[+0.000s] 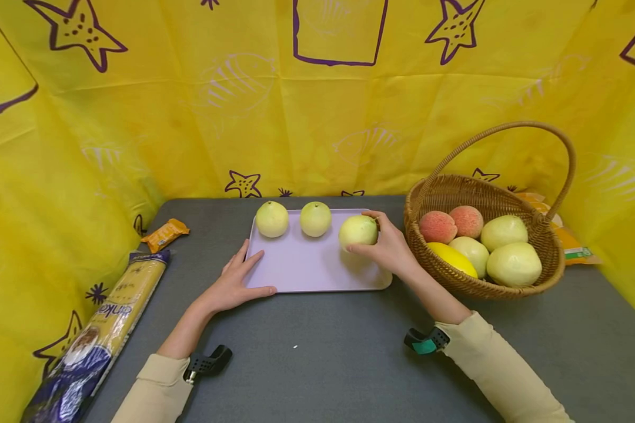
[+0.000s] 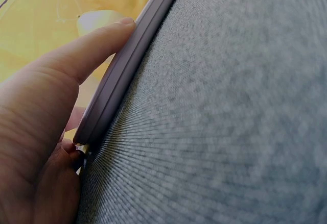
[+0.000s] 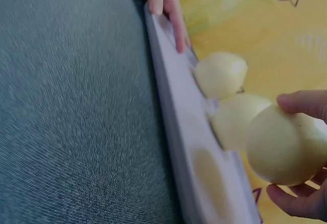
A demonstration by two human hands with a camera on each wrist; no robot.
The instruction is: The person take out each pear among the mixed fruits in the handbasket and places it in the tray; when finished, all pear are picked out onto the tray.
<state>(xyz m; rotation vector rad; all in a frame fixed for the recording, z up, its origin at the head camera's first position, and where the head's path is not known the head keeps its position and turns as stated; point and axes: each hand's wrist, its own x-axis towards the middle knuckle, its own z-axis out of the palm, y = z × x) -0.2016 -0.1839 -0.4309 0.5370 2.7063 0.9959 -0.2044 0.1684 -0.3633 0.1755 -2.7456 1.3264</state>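
Pale-green fruit (image 1: 357, 231) between right fingers (image 3: 294, 203), seemingly just above tray (image 1: 296, 267).

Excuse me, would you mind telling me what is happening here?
A person's right hand grips a round, pale yellow-green fruit above a flat lilac tray, whose left end the left hand touches. Two similar fruits stand on the tray along its far side. To the right, a brown wicker basket holds more fruit.

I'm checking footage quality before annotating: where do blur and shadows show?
Head: mostly crisp, with a soft shadow on the tray below the held pale fruit; left wrist: grey tabletop soft and streaky, yellow backdrop hazy; right wrist: slightly blurred overall, a darker patch, shadow or reflection, on the tray.
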